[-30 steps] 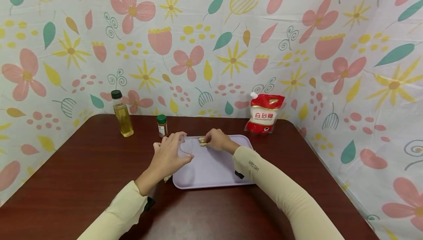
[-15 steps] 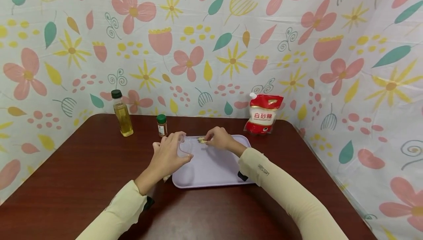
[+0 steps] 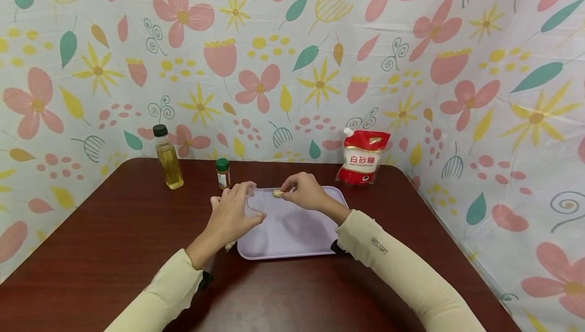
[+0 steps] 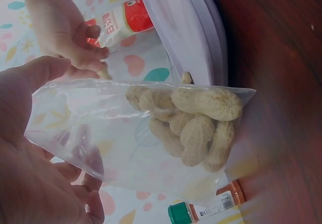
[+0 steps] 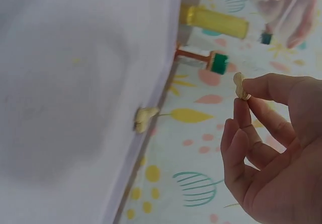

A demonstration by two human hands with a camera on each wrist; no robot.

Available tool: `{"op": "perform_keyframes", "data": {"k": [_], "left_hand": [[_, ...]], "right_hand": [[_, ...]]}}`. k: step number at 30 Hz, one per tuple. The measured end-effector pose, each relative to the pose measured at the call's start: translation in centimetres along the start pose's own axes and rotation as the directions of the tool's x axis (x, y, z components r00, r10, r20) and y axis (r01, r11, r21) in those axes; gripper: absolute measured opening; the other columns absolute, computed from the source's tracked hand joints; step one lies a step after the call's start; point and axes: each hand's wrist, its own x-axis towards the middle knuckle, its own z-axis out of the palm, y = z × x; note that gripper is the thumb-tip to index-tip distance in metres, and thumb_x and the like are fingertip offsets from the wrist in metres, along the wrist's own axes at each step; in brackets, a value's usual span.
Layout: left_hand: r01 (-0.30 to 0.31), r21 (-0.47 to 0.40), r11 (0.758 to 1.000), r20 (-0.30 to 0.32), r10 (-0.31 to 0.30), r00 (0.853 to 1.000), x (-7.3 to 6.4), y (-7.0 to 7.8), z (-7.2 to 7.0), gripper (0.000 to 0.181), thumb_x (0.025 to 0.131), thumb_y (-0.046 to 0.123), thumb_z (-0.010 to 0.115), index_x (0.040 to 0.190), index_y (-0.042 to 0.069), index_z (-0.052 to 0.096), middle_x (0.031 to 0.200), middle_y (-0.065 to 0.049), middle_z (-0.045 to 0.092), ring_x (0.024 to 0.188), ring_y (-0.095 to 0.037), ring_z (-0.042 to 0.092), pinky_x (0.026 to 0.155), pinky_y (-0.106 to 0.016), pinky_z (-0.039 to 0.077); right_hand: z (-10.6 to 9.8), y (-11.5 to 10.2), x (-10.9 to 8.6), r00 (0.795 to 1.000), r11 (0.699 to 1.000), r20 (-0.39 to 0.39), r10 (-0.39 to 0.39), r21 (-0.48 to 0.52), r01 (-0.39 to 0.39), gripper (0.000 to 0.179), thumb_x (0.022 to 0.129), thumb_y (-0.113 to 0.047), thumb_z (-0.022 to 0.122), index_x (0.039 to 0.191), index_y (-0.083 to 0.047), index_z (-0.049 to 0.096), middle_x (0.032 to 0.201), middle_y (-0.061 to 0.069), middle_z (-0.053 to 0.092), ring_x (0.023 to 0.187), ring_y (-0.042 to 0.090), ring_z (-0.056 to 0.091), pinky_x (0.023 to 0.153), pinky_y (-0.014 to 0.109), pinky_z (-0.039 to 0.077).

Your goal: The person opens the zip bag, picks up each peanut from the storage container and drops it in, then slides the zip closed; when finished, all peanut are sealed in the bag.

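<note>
My left hand [image 3: 233, 212] holds a clear plastic bag [image 4: 121, 138] at its mouth, with thumb and fingers spread apart along the edges. Several unshelled peanuts [image 4: 196, 136] lie at the bag's closed end, best seen in the left wrist view. Between thumb and fingertips my right hand [image 3: 307, 191] pinches one peanut [image 5: 241, 86], raised over the far part of the lilac tray [image 3: 297, 235]. Another peanut [image 5: 145, 119] rests at the tray's far edge. In the head view the bag's lower end is mostly hidden behind my left hand.
Behind the tray's left side stand a green-capped spice jar [image 3: 223, 173] and, farther left, an oil bottle [image 3: 169, 158]. A red and white sugar pouch [image 3: 363, 158] stands at the back right. A flowered cloth [image 3: 283, 68] hangs behind the brown table [image 3: 137, 230].
My right hand has risen slightly from the tray with a peanut in its pinch, leaving one at the far edge. My left hand keeps its place with the bag.
</note>
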Motion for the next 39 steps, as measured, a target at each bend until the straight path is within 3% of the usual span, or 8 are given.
{"op": "perform_keyframes", "data": {"k": [9,23,31,39], "left_hand": [[0.0,-0.012,1.0,-0.005,0.0,1.0,0.0,0.0,0.0,0.071,0.074,0.042,0.084,0.13,0.011,0.053,0.105,0.0,0.057,0.092,-0.025,0.049,0.074,-0.046,0.027],[-0.002,-0.008,1.0,0.004,0.002,1.0,0.1,0.2,0.1,0.071,0.075,0.041,0.084,0.131,0.011,0.052,0.108,-0.003,0.059,0.093,-0.026,0.05,0.074,-0.047,0.027],[-0.008,-0.005,1.0,-0.005,0.008,1.0,0.1,0.2,0.2,0.07,0.075,0.042,0.083,0.131,0.012,0.052,0.108,-0.002,0.059,0.094,-0.027,0.05,0.073,-0.047,0.027],[-0.013,-0.009,1.0,-0.006,0.013,1.0,-0.1,0.0,0.2,0.071,0.075,0.042,0.083,0.131,0.01,0.053,0.108,-0.005,0.06,0.093,-0.027,0.05,0.072,-0.046,0.027]], "right_hand": [[-1.2,-2.1,-1.0,0.997,0.995,-0.038,-0.073,0.058,0.075,0.004,0.083,-0.01,0.078,0.086,-0.007,0.077,0.081,-0.003,0.071,0.065,0.014,0.062,0.058,0.027,0.051],[-1.0,-5.6,-1.7,0.987,0.981,0.011,-0.158,0.114,0.156,0.003,0.083,-0.01,0.078,0.087,-0.01,0.076,0.079,-0.004,0.07,0.062,0.017,0.062,0.052,0.025,0.047],[-1.0,-5.5,-1.6,0.985,0.979,0.005,-0.173,0.113,0.171,0.005,0.085,-0.01,0.077,0.089,-0.008,0.077,0.085,-0.002,0.072,0.071,0.022,0.064,0.056,0.026,0.05],[-0.7,-3.8,-0.8,0.995,0.982,-0.013,-0.1,0.16,0.101,0.008,0.085,-0.006,0.074,0.092,-0.005,0.076,0.089,0.002,0.073,0.075,0.023,0.066,0.063,0.028,0.053]]}}
